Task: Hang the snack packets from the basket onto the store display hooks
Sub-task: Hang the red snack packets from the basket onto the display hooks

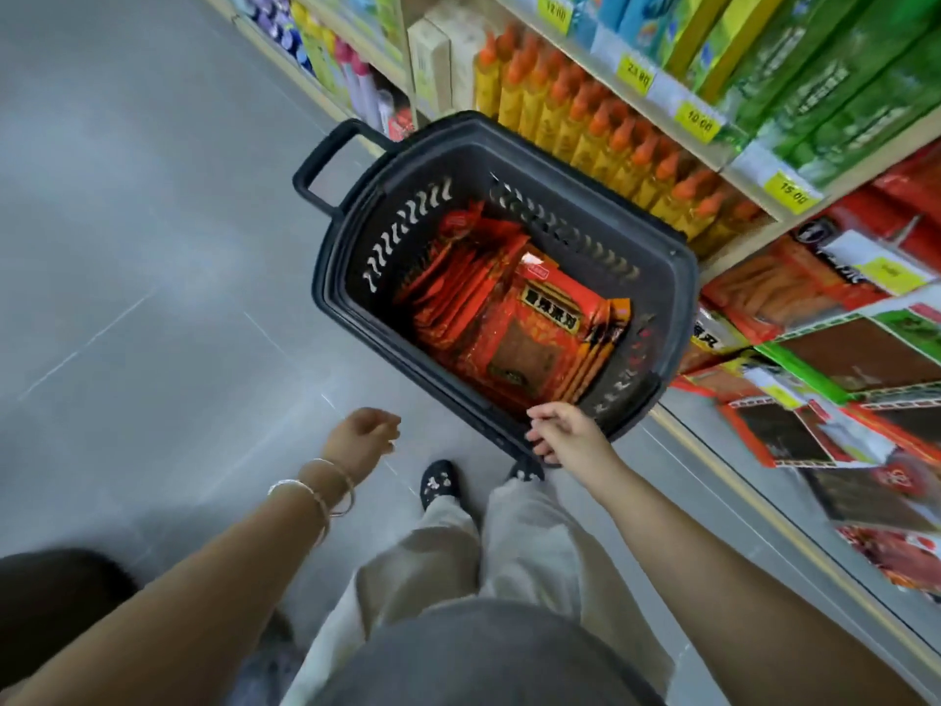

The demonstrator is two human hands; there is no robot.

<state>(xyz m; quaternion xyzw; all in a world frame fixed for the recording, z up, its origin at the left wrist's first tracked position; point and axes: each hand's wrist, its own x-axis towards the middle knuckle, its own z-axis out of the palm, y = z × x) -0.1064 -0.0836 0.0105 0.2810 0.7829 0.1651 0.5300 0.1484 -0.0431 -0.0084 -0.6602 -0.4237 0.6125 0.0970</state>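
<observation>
**Red-orange snack packets [529, 338] unhung, none in hand**

Stacked in black basket [682, 298] on floor, just ahead of right hand [568, 433]. Judged at pick-up stage: whole stack left to hang. Top packet flat, long axis pointing away from hands, header end farthest. Left hand [364, 433] loosely curled, empty. Right at near rim; grip unclear.

Even, soft indoor light; pale sheen on grey floor [153, 247]. Wide-angle bend tilts shelves [738, 168] at right edge. Overall soft, slight blur; far shelf goods smeared.
</observation>
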